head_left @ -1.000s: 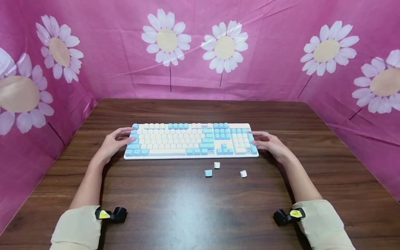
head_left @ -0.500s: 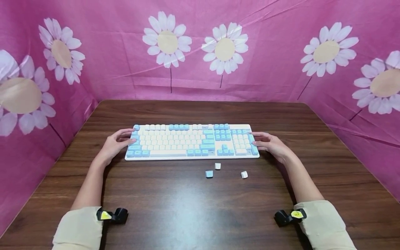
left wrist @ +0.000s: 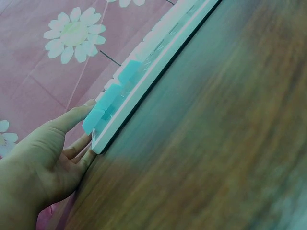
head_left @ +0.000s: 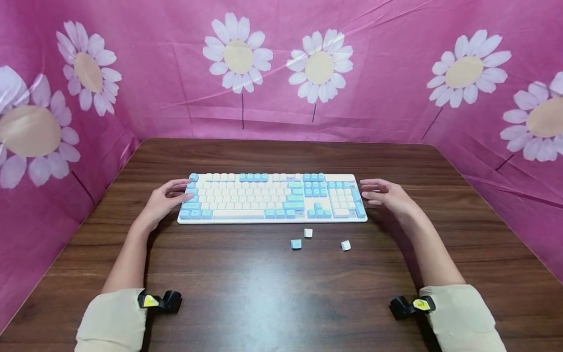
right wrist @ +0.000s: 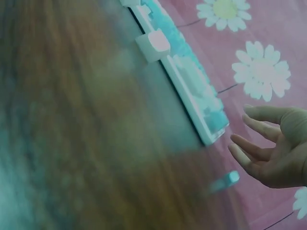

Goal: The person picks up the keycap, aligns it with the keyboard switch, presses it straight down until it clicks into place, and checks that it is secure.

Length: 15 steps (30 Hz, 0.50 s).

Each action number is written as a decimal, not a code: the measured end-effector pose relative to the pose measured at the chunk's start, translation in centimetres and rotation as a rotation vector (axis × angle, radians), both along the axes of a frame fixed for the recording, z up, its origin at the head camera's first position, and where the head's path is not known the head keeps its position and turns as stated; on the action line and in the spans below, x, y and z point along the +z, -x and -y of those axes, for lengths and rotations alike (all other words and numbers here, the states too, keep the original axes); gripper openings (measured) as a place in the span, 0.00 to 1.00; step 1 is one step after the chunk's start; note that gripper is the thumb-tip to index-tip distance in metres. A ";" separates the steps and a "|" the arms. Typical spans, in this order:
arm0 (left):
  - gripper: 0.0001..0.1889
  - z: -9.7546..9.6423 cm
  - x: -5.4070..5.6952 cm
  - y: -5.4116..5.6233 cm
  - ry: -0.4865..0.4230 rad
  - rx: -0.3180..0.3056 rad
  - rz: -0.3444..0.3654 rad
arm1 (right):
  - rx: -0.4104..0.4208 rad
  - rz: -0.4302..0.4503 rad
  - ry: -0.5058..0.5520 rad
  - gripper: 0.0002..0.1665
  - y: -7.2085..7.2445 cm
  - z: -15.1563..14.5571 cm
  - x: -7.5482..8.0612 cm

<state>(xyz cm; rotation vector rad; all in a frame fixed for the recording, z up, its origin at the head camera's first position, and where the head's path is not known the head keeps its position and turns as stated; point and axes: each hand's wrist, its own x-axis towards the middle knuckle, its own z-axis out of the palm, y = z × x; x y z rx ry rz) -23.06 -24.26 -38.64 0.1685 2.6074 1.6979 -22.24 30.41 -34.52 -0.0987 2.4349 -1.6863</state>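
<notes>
A white and light blue keyboard (head_left: 246, 200) lies flat on the wooden table. My left hand (head_left: 163, 200) grips its left end, thumb over the blue edge keys and fingers at the side, as the left wrist view (left wrist: 48, 163) also shows. My right hand (head_left: 391, 198) is off the right end, fingers apart and loosely bent with nothing between them. In front of the keyboard lie three loose keycaps: a white keycap (head_left: 308, 233), a blue keycap (head_left: 296, 244) and another white keycap (head_left: 345, 245). Small grey gaps show among the keys on the right half.
The brown wooden table (head_left: 246, 298) runs back to a pink cloth (head_left: 272, 112) printed with white daisies. A small pale blue piece (right wrist: 232, 177) shows near the right hand in the right wrist view. Black wrist mounts (head_left: 160, 301) sit on both beige sleeves.
My right hand has let go of the keyboard's right end and moved a little to the right. The left hand stays on the left end; the keycaps lie as before.
</notes>
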 end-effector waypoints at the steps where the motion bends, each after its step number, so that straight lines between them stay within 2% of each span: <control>1: 0.30 0.0 0.0 0.0 0.000 0.001 0.001 | -0.006 -0.009 -0.020 0.31 -0.1 0.2 0.3; 6: 0.30 0.1 0.1 0.0 0.001 -0.006 0.006 | 0.006 -0.064 -0.091 0.29 -0.8 1.7 2.0; 11: 0.30 0.2 0.0 0.0 0.001 -0.008 0.014 | 0.081 -0.136 -0.134 0.26 -1.6 4.0 3.3; 15: 0.30 0.2 -0.1 0.1 -0.002 -0.007 0.015 | 0.160 -0.162 -0.157 0.24 -2.1 5.9 3.5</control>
